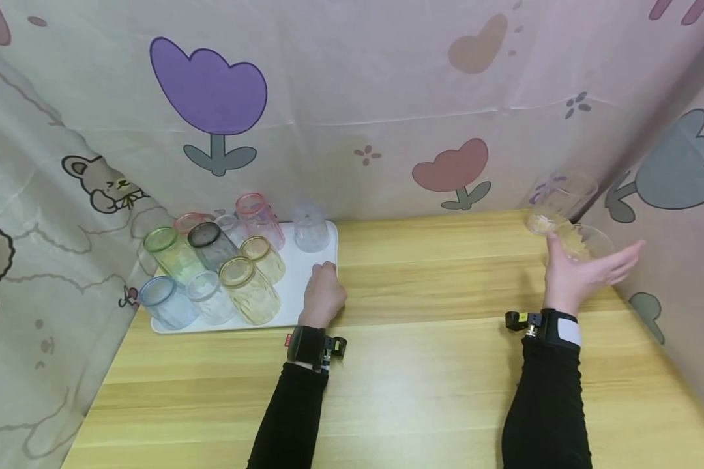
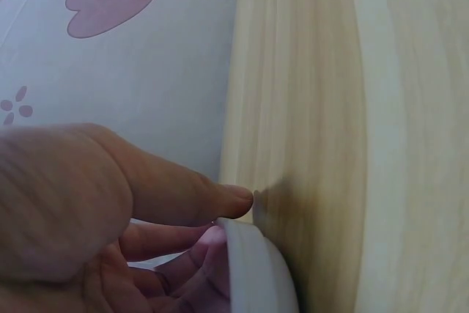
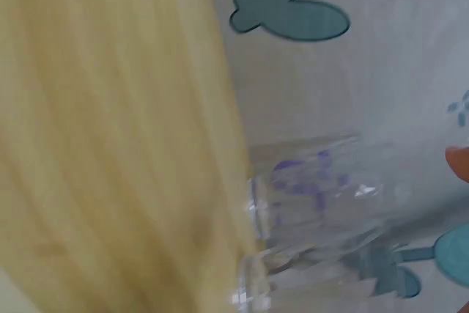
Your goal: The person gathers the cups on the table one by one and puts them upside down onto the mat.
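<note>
My left hand (image 1: 324, 294) is at the right edge of a white tray (image 1: 293, 296). In the left wrist view its fingers (image 2: 183, 188) pinch the tray's raised rim (image 2: 256, 265). Far to the right, my right hand (image 1: 577, 277) is spread in front of two clear glasses, thumb up and fingers pointing right. The front clear glass (image 1: 595, 240) is partly hidden behind that hand. Behind it stands a taller clear glass (image 1: 566, 195) with a purple print, by the back corner; the print (image 3: 311, 174) shows in the right wrist view.
On the tray are several glasses, among them a green one (image 1: 176, 254), a blue one (image 1: 169, 303), a yellow one (image 1: 249, 290), a grey one (image 1: 214, 246) and a pink one (image 1: 261, 220). A clear glass (image 1: 311, 231) stands near its back right corner. Patterned curtains (image 1: 358, 85) border the wooden table (image 1: 416, 384).
</note>
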Demonstrator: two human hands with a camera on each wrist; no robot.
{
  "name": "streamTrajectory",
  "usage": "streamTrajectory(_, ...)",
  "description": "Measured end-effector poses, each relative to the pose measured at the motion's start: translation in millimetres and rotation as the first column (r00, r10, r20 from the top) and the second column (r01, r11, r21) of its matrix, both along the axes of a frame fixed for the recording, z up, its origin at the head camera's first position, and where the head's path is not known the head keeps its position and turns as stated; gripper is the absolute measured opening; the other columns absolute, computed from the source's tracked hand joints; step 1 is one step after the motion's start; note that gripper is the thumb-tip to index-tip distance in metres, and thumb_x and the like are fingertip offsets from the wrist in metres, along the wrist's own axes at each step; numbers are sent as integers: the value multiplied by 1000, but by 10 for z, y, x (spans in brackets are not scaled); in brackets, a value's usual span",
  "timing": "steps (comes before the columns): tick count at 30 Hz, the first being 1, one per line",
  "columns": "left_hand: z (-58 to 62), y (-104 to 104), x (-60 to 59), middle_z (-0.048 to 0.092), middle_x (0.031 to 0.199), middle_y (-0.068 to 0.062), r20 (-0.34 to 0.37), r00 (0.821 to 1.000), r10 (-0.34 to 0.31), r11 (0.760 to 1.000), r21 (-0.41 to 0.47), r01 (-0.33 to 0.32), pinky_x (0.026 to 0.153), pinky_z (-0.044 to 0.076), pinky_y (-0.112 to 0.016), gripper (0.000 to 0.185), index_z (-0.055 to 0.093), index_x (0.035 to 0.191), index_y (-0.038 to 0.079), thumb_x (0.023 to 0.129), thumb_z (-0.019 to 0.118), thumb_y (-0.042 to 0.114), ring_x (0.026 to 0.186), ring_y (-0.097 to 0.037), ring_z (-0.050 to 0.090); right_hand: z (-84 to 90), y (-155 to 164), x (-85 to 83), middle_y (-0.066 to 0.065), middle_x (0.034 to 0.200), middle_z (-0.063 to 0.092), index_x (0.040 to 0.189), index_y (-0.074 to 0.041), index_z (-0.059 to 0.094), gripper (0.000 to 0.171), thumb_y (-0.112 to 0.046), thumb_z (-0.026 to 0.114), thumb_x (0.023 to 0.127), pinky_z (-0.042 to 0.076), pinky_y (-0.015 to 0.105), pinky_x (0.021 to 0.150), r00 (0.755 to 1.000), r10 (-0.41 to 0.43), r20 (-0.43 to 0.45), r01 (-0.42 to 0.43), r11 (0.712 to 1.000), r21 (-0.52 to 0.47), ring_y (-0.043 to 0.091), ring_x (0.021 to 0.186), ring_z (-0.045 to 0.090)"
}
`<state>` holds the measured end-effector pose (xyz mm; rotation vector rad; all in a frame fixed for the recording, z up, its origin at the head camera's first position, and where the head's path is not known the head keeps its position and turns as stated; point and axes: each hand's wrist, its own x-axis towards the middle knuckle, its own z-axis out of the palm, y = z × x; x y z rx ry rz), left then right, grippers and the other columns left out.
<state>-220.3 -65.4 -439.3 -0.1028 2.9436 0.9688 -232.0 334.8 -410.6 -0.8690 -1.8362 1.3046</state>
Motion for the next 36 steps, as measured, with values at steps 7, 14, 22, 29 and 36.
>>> streamTrajectory(7, 25, -7, -9, 56, 120, -26, 5, 1000, 13, 1000, 10, -13, 89, 56, -49, 46, 58, 132, -8, 85, 60, -7, 97, -38, 61, -124, 158, -90, -13, 172, -9, 166, -26, -12, 133, -42, 88, 80, -3, 19, 121, 998, 57, -10, -58, 987, -151, -1, 152, -6)
streamTrajectory(14, 40, 15, -26, 55, 123, -26, 23, 1000, -2, 1000, 18, 1, 92, 56, -49, 46, 57, 134, -7, 88, 58, -5, 100, -38, 61, -159, 278, -152, -15, 170, -15, 165, -27, -19, 136, -31, 89, 81, -2, 16, 120, 996, 90, -16, -90, 951, -296, -1, 153, -7)
streamTrajectory(22, 60, -8, -21, 55, 121, -26, 17, 1000, 12, 1000, 12, -12, 90, 56, -49, 45, 58, 132, -7, 87, 58, -7, 99, -38, 61, -218, 348, -188, -14, 171, -11, 165, -30, -15, 125, -35, 83, 88, -2, 18, 122, 988, 130, 85, -82, 900, -427, 2, 154, -6)
streamTrajectory(29, 48, -15, -14, 55, 124, -27, 32, 999, 9, 1000, 29, -10, 93, 55, -50, 45, 57, 134, -7, 89, 55, -6, 102, -38, 60, -305, 380, -199, -8, 173, 4, 167, -27, 2, 108, -34, 79, 91, 7, 16, 122, 986, 130, 102, -76, 907, -414, 3, 154, 5)
streamTrajectory(36, 36, -16, 6, 55, 125, -27, 35, 999, 7, 999, 37, -9, 93, 55, -51, 46, 57, 134, -8, 88, 56, -5, 103, -39, 61, -341, 377, -199, -9, 171, 11, 165, -26, 8, 104, -30, 80, 90, 10, 15, 121, 989, 111, 94, -63, 909, -412, 3, 152, 11)
